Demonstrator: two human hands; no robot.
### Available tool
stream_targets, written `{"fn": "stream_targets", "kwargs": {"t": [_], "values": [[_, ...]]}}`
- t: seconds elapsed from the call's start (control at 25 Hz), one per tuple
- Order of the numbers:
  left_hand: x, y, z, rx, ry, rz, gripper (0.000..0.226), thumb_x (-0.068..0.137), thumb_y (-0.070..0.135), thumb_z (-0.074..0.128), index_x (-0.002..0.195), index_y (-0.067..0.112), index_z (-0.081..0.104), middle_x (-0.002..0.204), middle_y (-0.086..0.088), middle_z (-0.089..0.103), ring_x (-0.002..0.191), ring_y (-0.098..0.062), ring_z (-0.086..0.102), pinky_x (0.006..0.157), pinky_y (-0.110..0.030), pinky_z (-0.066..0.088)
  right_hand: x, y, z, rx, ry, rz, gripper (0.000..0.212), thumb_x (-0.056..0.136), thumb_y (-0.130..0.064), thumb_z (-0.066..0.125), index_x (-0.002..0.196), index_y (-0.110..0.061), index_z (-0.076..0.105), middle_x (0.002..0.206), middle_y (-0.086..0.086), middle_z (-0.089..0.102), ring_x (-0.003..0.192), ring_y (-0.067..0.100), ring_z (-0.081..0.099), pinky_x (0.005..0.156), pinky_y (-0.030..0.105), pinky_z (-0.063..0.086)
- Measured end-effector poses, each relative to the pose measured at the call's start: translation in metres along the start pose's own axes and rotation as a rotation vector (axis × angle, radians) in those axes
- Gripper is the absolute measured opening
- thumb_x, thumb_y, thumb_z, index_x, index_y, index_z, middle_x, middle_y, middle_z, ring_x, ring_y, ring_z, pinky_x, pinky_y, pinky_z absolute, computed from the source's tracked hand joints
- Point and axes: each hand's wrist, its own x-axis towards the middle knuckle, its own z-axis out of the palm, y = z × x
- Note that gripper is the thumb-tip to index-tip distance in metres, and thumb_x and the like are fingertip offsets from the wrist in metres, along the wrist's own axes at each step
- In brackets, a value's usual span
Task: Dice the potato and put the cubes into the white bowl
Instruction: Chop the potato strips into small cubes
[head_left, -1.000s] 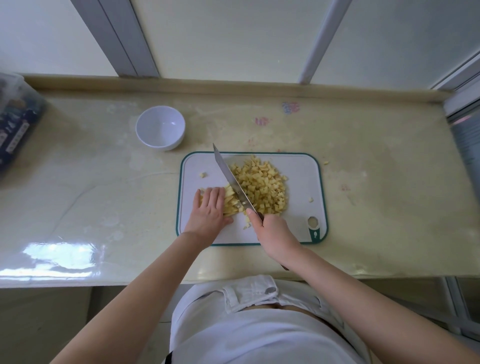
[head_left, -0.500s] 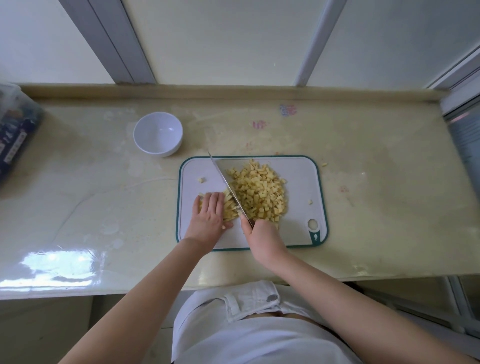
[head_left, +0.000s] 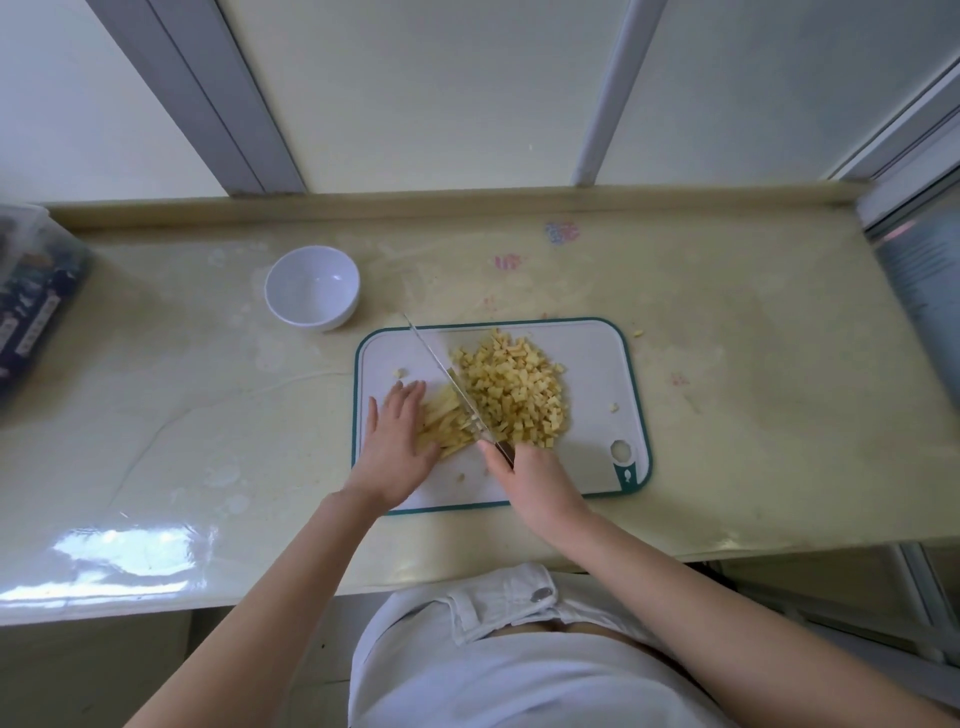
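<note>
Right hand (head_left: 535, 478) has a closed grip round the knife (head_left: 449, 376), blade crossing the potato strips (head_left: 441, 422) just left of it, left hand (head_left: 395, 447) flat on them, cubes (head_left: 514, 389) piled right, white bowl (head_left: 311, 286) empty up-left.

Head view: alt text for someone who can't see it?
A right hand grips a steel kitchen knife, cutting pale yellow potato strips steadied by a flat left hand on a white, green-rimmed cutting board. Diced potato cubes lie piled right of the blade; the round white bowl stands empty beyond.
</note>
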Motion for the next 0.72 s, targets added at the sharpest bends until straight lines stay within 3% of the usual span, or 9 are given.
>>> {"fn": "stream_targets", "kwargs": {"t": [0.12,0.2,0.24,0.32,0.44,0.52,0.64,0.72], "values": [[-0.005,0.021,-0.029,-0.337,0.52,-0.134,0.039,0.087,-0.003,0.044,0.125,0.006,0.049,0.121,-0.004,0.048,0.12,-0.025,0.045,0.101,-0.023,0.029,-0.008,-0.003,-0.013,-0.057,0.005,-0.09,0.045,0.097,-0.052,0.04,0.067,-0.018,0.044,0.059,-0.004,0.043,0.052,0.014,0.04,0.049,0.026,0.031],[0.0,0.036,-0.056,-0.273,0.783,-0.048,0.026,0.085,-0.003,0.045,0.108,0.004,0.056,0.103,0.0,0.046,0.099,-0.024,0.048,0.088,-0.025,0.035,-0.011,-0.007,-0.022,-0.152,0.035,-0.183,0.043,0.096,-0.053,0.041,0.067,-0.021,0.039,0.058,-0.006,0.041,0.053,0.016,0.042,0.05,0.028,0.03],[0.005,0.043,-0.069,-0.206,0.819,0.032,0.021,0.085,-0.001,0.048,0.102,0.005,0.058,0.099,0.001,0.045,0.095,-0.023,0.046,0.086,-0.027,0.035,-0.011,-0.008,-0.026,-0.216,0.054,-0.226,0.042,0.096,-0.053,0.042,0.069,-0.02,0.039,0.058,-0.006,0.041,0.055,0.018,0.043,0.051,0.029,0.03],[0.014,0.057,-0.09,-0.073,0.666,0.173,0.015,0.086,0.004,0.056,0.099,0.009,0.062,0.096,0.003,0.046,0.095,-0.02,0.04,0.086,-0.03,0.033,-0.013,-0.01,-0.032,-0.349,0.084,-0.292,0.041,0.096,-0.054,0.041,0.077,-0.018,0.041,0.058,-0.007,0.041,0.058,0.021,0.045,0.055,0.03,0.031],[0.027,0.062,-0.099,0.248,0.112,0.281,0.02,0.086,0.027,0.065,0.106,0.025,0.066,0.107,0.002,0.049,0.101,-0.018,0.032,0.093,-0.034,0.027,-0.015,-0.012,-0.037,-0.49,0.101,-0.358,0.041,0.096,-0.058,0.037,0.085,-0.018,0.041,0.068,-0.005,0.053,0.066,0.022,0.057,0.057,0.028,0.033],[0.032,0.058,-0.092,0.387,-0.117,0.271,0.022,0.086,0.038,0.062,0.108,0.034,0.065,0.113,0.004,0.047,0.108,-0.018,0.031,0.097,-0.031,0.022,-0.015,-0.011,-0.039,-0.545,0.106,-0.38,0.042,0.095,-0.059,0.035,0.087,-0.019,0.042,0.077,-0.001,0.062,0.072,0.022,0.063,0.057,0.028,0.033],[0.036,0.055,-0.081,0.398,-0.213,0.25,0.021,0.087,0.041,0.06,0.107,0.037,0.063,0.112,0.005,0.045,0.113,-0.019,0.031,0.096,-0.028,0.021,-0.015,-0.007,-0.04,-0.583,0.102,-0.385,0.045,0.095,-0.059,0.036,0.093,-0.016,0.049,0.085,0.003,0.067,0.078,0.025,0.065,0.058,0.029,0.032],[0.039,0.056,-0.077,0.405,-0.265,0.257,0.028,0.089,0.042,0.058,0.117,0.036,0.059,0.118,0.005,0.043,0.119,-0.019,0.029,0.1,-0.03,0.02,-0.016,-0.004,-0.042,-0.609,0.101,-0.4,0.047,0.096,-0.058,0.037,0.1,-0.013,0.053,0.087,0.005,0.068,0.081,0.027,0.066,0.059,0.03,0.033]]}}
